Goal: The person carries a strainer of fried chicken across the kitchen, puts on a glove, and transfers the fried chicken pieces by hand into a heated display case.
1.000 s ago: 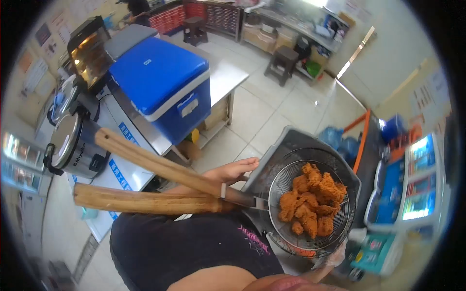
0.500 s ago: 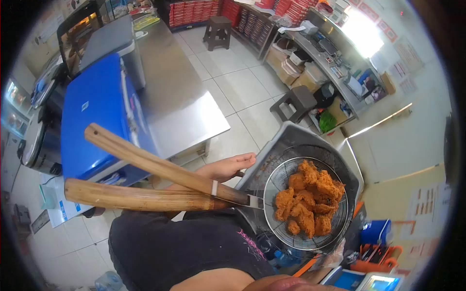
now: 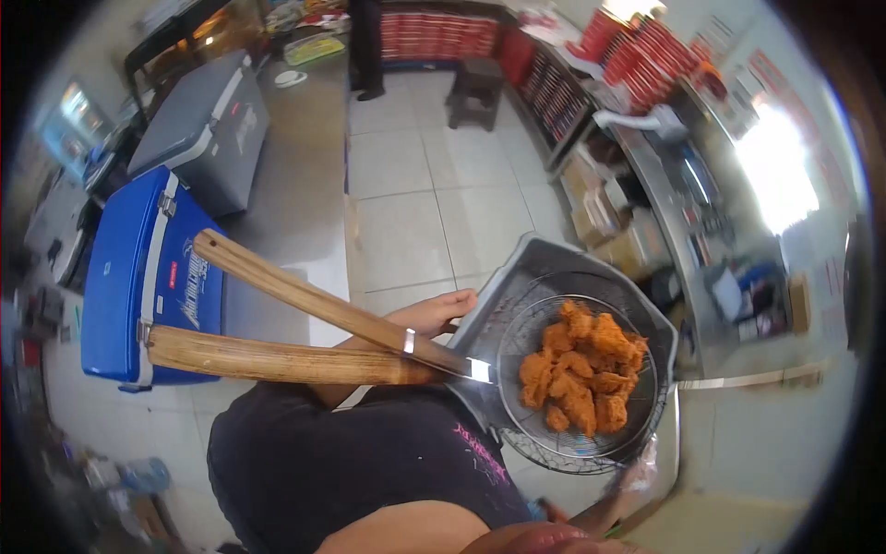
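Note:
A grey plastic tub (image 3: 517, 268) is carried in front of my dark shirt. Resting in it are wire strainers (image 3: 517, 346) with two long wooden handles (image 3: 286, 355) sticking out to the left. Several pieces of brown fried chicken (image 3: 581, 369) lie in the upper strainer. My left hand (image 3: 443, 311) is closed on the tub's left edge, thumb along the rim, below the handles. My right hand (image 3: 637, 475), in a clear plastic glove, is at the tub's lower right edge and seems to grip it; its fingers are partly hidden.
A steel table (image 3: 305, 138) runs along the left, with a grey cooler (image 3: 217, 138) and a blue cooler (image 3: 120, 277). Ahead is tiled floor (image 3: 397, 231) with a dark stool (image 3: 476, 92). Cluttered shelves (image 3: 664, 203) line the right. A person's dark-clothed leg (image 3: 366, 46) shows at the back.
My view has turned to the right and forward past the table. The tub and strainers stay in front of me. My gloved right hand now shows, and a person's leg has appeared at the back.

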`<state>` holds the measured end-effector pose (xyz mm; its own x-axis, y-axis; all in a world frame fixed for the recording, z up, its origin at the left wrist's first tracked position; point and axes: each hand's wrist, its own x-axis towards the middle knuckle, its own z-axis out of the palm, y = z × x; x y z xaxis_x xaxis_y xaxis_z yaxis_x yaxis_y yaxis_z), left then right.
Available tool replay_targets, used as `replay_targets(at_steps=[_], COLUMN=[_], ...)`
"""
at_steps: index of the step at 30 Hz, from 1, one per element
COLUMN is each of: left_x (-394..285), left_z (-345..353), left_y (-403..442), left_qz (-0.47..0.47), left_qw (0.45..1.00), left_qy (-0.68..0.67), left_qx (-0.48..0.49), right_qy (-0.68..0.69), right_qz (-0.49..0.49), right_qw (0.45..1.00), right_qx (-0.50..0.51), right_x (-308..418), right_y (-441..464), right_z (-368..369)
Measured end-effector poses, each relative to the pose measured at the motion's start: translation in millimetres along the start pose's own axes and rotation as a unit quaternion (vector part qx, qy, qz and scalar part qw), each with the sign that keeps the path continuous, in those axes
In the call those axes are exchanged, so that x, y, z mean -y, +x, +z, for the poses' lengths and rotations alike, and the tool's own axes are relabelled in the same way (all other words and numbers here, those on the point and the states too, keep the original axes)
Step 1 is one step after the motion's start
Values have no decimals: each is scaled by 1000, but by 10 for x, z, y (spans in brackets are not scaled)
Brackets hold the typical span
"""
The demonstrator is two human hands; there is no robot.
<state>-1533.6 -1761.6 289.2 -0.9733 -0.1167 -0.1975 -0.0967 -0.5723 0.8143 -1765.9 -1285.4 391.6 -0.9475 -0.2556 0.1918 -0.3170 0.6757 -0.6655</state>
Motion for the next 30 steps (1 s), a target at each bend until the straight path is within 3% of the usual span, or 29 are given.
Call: replay_targets(at_steps=[2,4,8,10,12,14,16,17,18,20,21,24,26,27,28,30], left_x=[-139,-137,-229,-59,-274,-558,-637,-585,-790,-1119,-1152,-1166,-1254,-1359,-1421,-1769], left_z=[-224,-576,-931,-1308,-1736,-2274,-2881,-2888,-3038,-3394,-3695,-4304,-4774,-4961,-5135,-5323], left_y=[389,422,827,760,1073,1382,1779,1460,1580,1752,1883,2191,2372,2473,2714,2973], left_qz=[30,51,111,142,140,166,200,162,164,160,183,217,239,263,262,310], left_qw=[996,988,942,929,885,894,885,867,862,850,864,851,833,817,809,746], left_qy=[-43,-88,-145,-177,-243,-221,-244,-272,-273,-250,-251,-255,-270,-283,-288,-354], left_qx=[-75,-114,-283,-291,-373,-354,-342,-386,-394,-435,-397,-405,-419,-428,-441,-472], right_qy=[1,5,218,25,76,-49,-68,-58,-35,-18,-3,9,-74,-111,-110,-101], right_qz=[-92,-261,-161,-115,-104,-106,-111,-74,-43,-48,-51,-54,-316,-396,-400,-293], right_qw=[994,960,934,973,970,973,960,968,973,965,958,943,889,856,849,862], right_qx=[64,102,231,198,208,200,247,233,226,258,281,327,323,313,327,402], right_x=[66,124,848,1424,1943,2426,2658,2643,2784,3053,3164,3269,3291,3585,3759,4261], right_y=[1009,1790,3200,3131,3457,3834,4359,3954,4124,4471,4723,5310,5746,5829,6022,6267], right_z=[468,989,2400,2927,3549,4039,4565,4693,4949,5459,5741,6593,7403,7767,8233,9052])
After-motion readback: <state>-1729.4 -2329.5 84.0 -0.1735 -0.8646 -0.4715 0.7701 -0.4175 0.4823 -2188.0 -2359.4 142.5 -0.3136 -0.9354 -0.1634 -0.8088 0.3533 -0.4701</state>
